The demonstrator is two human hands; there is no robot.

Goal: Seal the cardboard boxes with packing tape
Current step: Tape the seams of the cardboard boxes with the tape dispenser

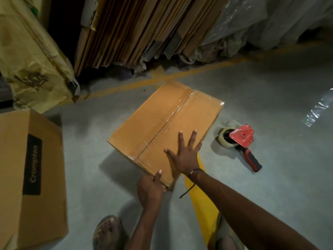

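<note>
A plain brown cardboard box (158, 121) lies on the grey floor, its centre seam covered by a strip of clear tape. My right hand (185, 156) presses flat on the box's near right flap, fingers spread. My left hand (150, 188) grips the box's nearest corner, thumb on top. A red tape dispenser (241, 141) with a roll of clear tape lies on the floor to the right of the box, held by neither hand.
A larger printed carton (30, 177) stands at the left. Flattened cardboard sheets (137, 29) lean upright behind, beside a yellow wrapped bundle (30, 56) and clear plastic wrap (270, 20). A yellow strip (201, 201) lies under my right arm. My sandalled foot (108, 233) is below.
</note>
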